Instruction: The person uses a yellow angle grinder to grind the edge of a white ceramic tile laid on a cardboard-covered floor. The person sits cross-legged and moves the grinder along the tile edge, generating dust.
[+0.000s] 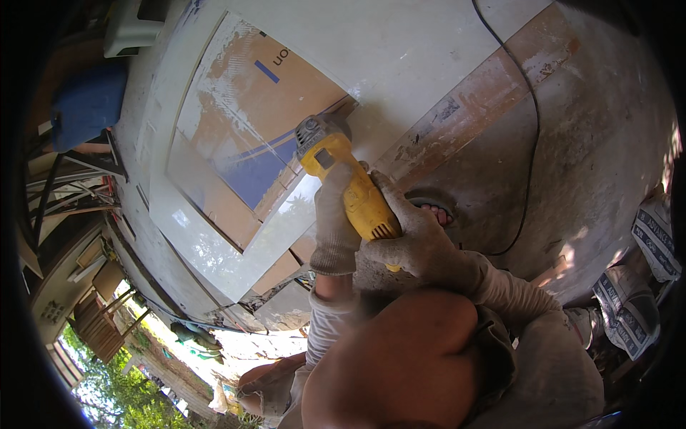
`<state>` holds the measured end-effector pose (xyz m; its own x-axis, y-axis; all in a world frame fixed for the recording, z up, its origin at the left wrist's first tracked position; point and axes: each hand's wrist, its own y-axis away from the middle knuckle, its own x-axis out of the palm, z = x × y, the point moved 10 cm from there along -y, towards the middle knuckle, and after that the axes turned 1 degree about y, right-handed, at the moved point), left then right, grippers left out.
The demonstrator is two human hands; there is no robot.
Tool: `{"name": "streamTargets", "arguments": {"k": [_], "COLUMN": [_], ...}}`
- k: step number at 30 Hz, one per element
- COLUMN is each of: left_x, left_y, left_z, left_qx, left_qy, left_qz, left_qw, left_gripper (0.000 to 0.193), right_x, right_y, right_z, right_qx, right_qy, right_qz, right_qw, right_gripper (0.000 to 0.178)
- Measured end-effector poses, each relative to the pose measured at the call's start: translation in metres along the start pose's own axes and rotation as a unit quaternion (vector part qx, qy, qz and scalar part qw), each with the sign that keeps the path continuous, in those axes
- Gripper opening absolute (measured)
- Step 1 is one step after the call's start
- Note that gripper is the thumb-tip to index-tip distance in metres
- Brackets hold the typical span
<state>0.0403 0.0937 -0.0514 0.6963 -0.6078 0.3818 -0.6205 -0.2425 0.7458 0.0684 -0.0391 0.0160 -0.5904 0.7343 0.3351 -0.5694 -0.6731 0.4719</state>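
Note:
A yellow angle grinder (366, 204) lies slanted across the middle, its grey head at the far left end. My left hand (336, 218), in a dusty whitish knit glove, is closed around the grinder's body behind the head. My right hand (418, 239), gloved alike, grips the rear of the body. The cutting disc (338, 126) shows only in part behind the head, at the edge of a white panel (207, 247). Within this panel is a rectangular opening with printed brown cardboard (286, 86) showing. Whether the disc touches the panel cannot be told.
A dusty cardboard strip (493, 93) runs slanting across the floor at right, crossed by a black cord (532, 107). Toes of a foot (437, 213) show beside my right hand. Printed bags (629, 307) lie far right. A blue chair (89, 104) and metal frames stand left.

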Motion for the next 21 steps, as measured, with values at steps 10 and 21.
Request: {"name": "streamTargets", "arguments": {"k": [10, 21], "left_x": [-0.006, -0.013], "left_y": [0.006, 0.008], "left_z": [-0.002, -0.001], "left_qx": [0.005, 0.009], "left_qy": [-0.009, -0.003], "left_qz": [-0.028, -0.044], "left_qw": [1.000, 0.999], "left_gripper": [0.054, 0.054], "right_x": [0.005, 0.009], "right_y": [-0.002, -0.001], "right_z": [-0.003, -0.003], "right_qx": [0.001, 0.001], "right_qy": [-0.002, -0.028], "right_qz": [0.011, 0.027], "right_qw": [1.000, 0.999], "right_gripper": [0.099, 0.099]}}
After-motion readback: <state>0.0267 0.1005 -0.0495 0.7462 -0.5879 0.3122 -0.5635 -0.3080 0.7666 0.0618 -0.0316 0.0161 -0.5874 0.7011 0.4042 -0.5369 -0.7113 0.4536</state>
